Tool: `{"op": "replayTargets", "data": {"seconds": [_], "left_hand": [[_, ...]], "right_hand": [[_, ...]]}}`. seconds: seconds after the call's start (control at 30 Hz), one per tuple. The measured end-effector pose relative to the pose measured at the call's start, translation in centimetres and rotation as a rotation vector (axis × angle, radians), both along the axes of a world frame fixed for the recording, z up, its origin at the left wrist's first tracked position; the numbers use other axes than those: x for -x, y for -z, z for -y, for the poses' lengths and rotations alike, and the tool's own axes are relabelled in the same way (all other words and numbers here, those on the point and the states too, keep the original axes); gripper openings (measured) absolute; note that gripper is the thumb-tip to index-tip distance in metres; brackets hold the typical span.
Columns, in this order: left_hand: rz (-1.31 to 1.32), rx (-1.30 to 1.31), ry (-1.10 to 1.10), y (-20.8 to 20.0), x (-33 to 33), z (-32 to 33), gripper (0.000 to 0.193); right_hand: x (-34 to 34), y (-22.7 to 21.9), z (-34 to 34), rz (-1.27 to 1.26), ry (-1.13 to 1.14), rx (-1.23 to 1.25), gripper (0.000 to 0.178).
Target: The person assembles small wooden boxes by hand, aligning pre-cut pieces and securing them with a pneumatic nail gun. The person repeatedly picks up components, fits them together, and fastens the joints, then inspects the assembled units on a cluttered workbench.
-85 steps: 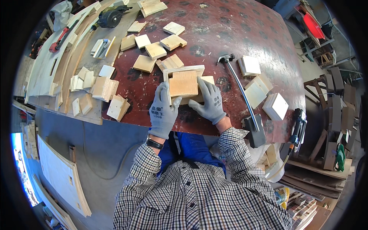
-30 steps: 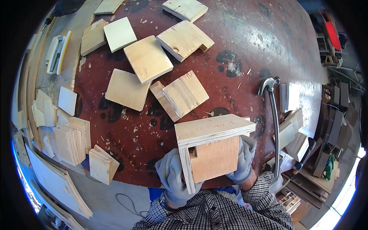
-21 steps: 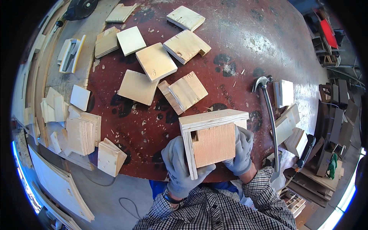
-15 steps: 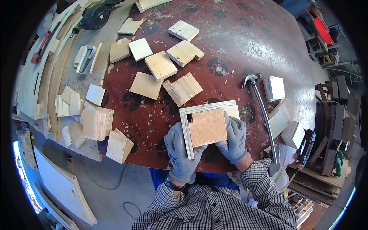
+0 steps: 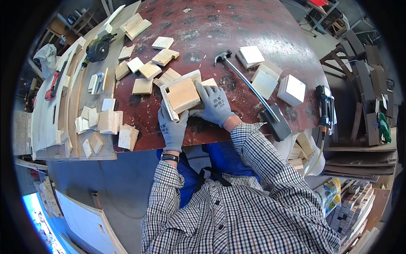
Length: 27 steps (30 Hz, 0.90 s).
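Both my hands, in grey work gloves, hold a small plywood assembly (image 5: 182, 95) above the near edge of the dark red table. A square block sits inside an L-shaped plywood edge, with a small dark gap at one corner. My left hand (image 5: 172, 130) is closed around its lower left side. Wrapped against its right side is my right hand (image 5: 212, 106), fingers curled at the edge. A pale wood piece (image 5: 208, 82) shows just beyond the right fingers. A claw hammer (image 5: 247, 82) lies to the right, its black grip toward me.
Loose wood blocks (image 5: 150, 70) lie beyond my hands. Stacked offcuts (image 5: 109, 122) stand at left, near a black power tool (image 5: 99, 48) and a red-handled tool (image 5: 53, 84). White-faced blocks (image 5: 292, 90) and a nail gun (image 5: 325, 108) with a hose sit at right. The red table (image 5: 203, 135) ends before my lap.
The whole view has shifted, so the table's right side and nail gun show more fully. The assembly is tilted anticlockwise in the picture, still in both hands.
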<state>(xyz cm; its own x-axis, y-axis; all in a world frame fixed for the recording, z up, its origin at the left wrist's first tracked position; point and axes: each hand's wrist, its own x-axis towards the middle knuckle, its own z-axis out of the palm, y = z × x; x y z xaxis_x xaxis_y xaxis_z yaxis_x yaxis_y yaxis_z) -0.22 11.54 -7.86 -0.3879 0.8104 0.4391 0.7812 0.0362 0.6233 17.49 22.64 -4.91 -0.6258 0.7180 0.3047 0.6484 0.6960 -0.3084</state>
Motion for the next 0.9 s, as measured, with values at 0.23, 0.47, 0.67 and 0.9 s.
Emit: {"op": "replayTargets", "data": {"seconds": [0.23, 0.47, 0.67, 0.9], "left_hand": [[-0.026, -0.025, -0.063, 0.3, -0.5, 0.4, 0.061], [0.031, 0.043, -0.058, 0.4, -0.2, 0.4, 0.079], [0.039, -0.041, -0.031, -0.5, -0.5, 0.0, 0.062], [0.018, -0.041, -0.009, -0.3, -0.1, 0.3, 0.052]], "right_hand": [[-0.6, 0.4, -0.1, -0.032, -0.008, 0.039, 0.085], [-0.4, 0.6, -0.2, -0.077, -0.012, -0.026, 0.09], [-0.7, 0.3, -0.3, -0.06, -0.016, 0.007, 0.103], [-1.4, 0.4, -0.7, -0.165, -0.117, -0.016, 0.093]]}}
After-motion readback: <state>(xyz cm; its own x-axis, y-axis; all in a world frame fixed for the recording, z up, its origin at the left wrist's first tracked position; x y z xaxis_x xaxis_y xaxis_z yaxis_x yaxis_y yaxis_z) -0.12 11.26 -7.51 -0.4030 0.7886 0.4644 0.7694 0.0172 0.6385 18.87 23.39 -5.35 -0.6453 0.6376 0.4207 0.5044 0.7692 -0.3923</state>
